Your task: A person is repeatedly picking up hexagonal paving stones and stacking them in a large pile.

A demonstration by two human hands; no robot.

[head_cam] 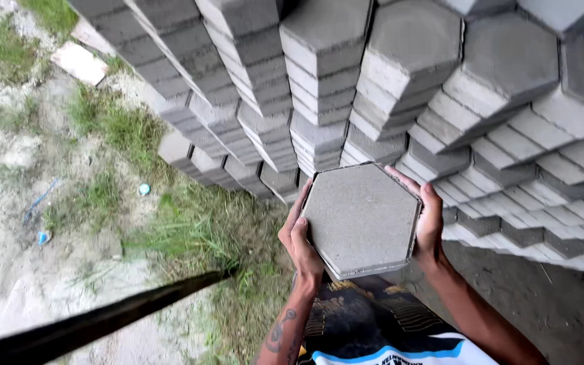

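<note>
— Starting at the left, what does the view show?

— Sandy ground (8, 284) with patches of grass (190, 230), a flat pale slab (80, 63) lying near the top corner, and a dark pole (96, 323) slanting across the lower left.

— And the person's hands?

— The left hand (299, 245) curls around the left edge of a grey hexagonal paver (361, 217), fingers wrapped under its rim, thumb on the side. The paver sits between both hands, held flat-face-up in front of the person's chest, clear of the ground.

— The other side?

— The right hand (429, 226) presses against the paver's right edge — fingers stretched up along the rim, palm bracing it. Behind and to the right rise the stacked pavers (400, 88), leaning columns of the same grey hexagons; the held one is just in front of them, whether touching cannot be told.
</note>
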